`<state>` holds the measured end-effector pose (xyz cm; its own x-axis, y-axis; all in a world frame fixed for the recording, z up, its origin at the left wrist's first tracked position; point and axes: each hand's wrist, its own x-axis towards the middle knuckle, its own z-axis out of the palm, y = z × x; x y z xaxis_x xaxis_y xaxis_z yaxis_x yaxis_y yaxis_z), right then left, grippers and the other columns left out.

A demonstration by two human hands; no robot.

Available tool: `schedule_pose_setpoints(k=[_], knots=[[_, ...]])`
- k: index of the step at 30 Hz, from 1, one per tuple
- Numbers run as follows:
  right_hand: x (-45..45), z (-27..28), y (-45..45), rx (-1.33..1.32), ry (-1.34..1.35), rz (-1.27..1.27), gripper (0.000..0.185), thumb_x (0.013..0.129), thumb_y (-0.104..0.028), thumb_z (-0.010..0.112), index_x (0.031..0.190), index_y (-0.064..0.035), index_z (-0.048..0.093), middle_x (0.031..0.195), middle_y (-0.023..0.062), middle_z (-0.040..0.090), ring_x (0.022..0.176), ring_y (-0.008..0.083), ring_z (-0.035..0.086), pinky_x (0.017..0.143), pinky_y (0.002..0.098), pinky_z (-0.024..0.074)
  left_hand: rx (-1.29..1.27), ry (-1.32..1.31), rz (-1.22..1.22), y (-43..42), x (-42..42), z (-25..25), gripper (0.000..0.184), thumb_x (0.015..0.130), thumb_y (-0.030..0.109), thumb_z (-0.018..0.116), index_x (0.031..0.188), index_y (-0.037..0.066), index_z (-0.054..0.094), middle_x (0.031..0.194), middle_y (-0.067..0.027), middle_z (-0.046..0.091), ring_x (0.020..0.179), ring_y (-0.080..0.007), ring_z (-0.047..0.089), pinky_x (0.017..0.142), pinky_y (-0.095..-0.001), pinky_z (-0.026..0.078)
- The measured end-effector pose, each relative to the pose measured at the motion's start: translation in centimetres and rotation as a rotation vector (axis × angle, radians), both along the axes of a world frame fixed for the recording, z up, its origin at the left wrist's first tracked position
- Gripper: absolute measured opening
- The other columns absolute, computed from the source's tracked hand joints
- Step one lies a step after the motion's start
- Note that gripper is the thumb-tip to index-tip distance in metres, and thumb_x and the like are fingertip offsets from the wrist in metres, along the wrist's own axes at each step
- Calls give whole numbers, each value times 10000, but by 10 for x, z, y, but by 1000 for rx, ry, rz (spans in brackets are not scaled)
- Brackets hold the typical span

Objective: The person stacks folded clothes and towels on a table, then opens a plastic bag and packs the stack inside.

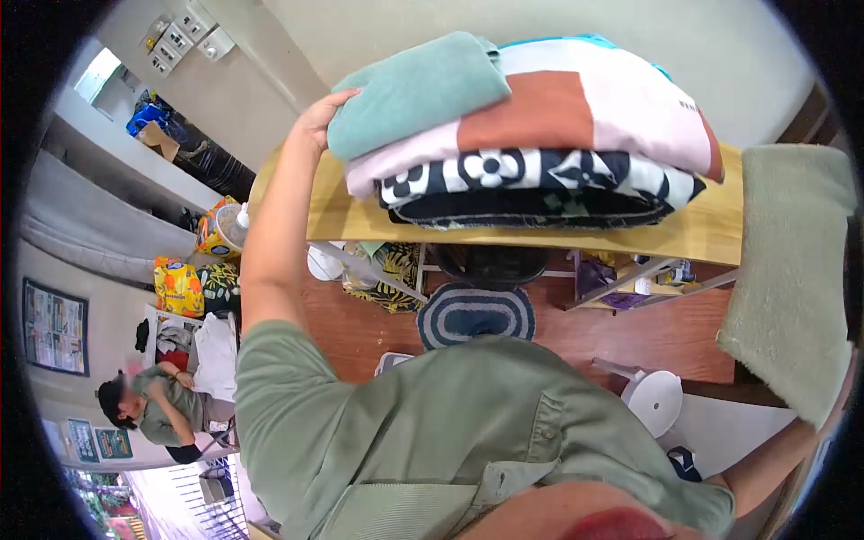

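Note:
A folded teal-green towel [418, 94] lies on the upper left of a stack of folded cloths. My left hand [322, 119] grips its left edge, with some fingers hidden. Beneath it is a pink, white and rust-brown folded cloth [540, 112], then a black-and-white patterned one [504, 171]. The stack sits on a wooden table [711, 202]. At the far right, an olive-green towel [792, 279] hangs down past the table's end. My right hand [846, 389] holds its lower edge, mostly lost in the dark rim of the view.
Below the table are a dark basin [490, 263], an oval striped rug [477, 317] and patterned bags [391, 274]. A white round stool [654, 402] stands at lower right. Another person [166, 405] sits at the left beside clothes [216, 355].

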<state>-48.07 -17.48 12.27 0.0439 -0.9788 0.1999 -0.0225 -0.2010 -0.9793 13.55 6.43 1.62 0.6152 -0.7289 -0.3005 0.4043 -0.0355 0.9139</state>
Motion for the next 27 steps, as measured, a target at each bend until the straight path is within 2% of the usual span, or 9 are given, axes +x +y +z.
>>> schedule_pose_setpoints(k=[8,12,14,16,19,21,22,24,27], knots=[[36,56,-72,-305,362,-3,635,832,-342,507,1209,146,353,1092,280,512,912,344,573,783,391,479,-503,-52,-344,-6,-28,39,250,806,144,570,998,-15,562,887,-108,629,734,-192,624,655,-316,529],[89,88,-68,-272,200,150,680,831,-391,488,1197,162,340,1065,305,507,918,376,566,764,446,499,-21,21,-214,6,1,-22,310,785,146,597,1053,-3,550,941,-118,617,823,-180,605,739,-304,502],[120,106,-53,-415,289,94,471,811,-266,536,1083,110,454,923,241,570,788,320,599,647,395,520,42,-46,-174,12,-7,-15,350,772,140,614,1075,-12,529,977,-130,603,855,-187,595,755,-305,494],[133,100,-94,-441,282,137,487,821,-300,520,1109,87,454,963,222,561,828,297,584,691,377,494,105,-101,-124,14,-28,-6,393,758,133,632,1098,-21,507,1013,-143,590,887,-194,586,771,-306,486],[159,75,-177,-545,236,279,538,849,-401,473,1185,19,456,1083,165,535,949,227,539,823,323,413,312,-1017,319,4,-66,11,490,733,103,658,1147,-41,440,1126,-183,523,952,-231,560,798,-320,471],[179,53,-166,-581,206,336,556,859,-435,457,1210,-4,456,1124,146,526,989,203,524,867,305,387,79,-1447,520,0,-80,24,552,789,238,605,1189,-55,361,1181,-234,455,966,-273,549,787,-343,472],[206,44,-118,-491,446,504,458,814,-252,531,1214,-39,467,1144,130,523,1037,192,500,893,308,382,86,-1453,526,-7,-90,33,552,789,238,605,1189,-55,361,1181,-234,455,966,-273,549,787,-343,472],[228,-8,-105,-911,731,879,535,702,-20,554,1222,-116,475,1269,88,435,1167,238,400,981,357,323,-351,-292,-102,-24,-109,44,609,832,422,495,1189,-51,353,1182,-245,442,932,-280,557,762,-343,477],[231,-54,-81,-1238,826,1125,622,605,113,486,1176,-132,515,1305,75,420,1250,286,312,1034,411,255,-200,-126,-212,-52,-111,44,714,836,554,370,1198,-62,350,1159,-250,460,922,-286,559,760,-334,479]])
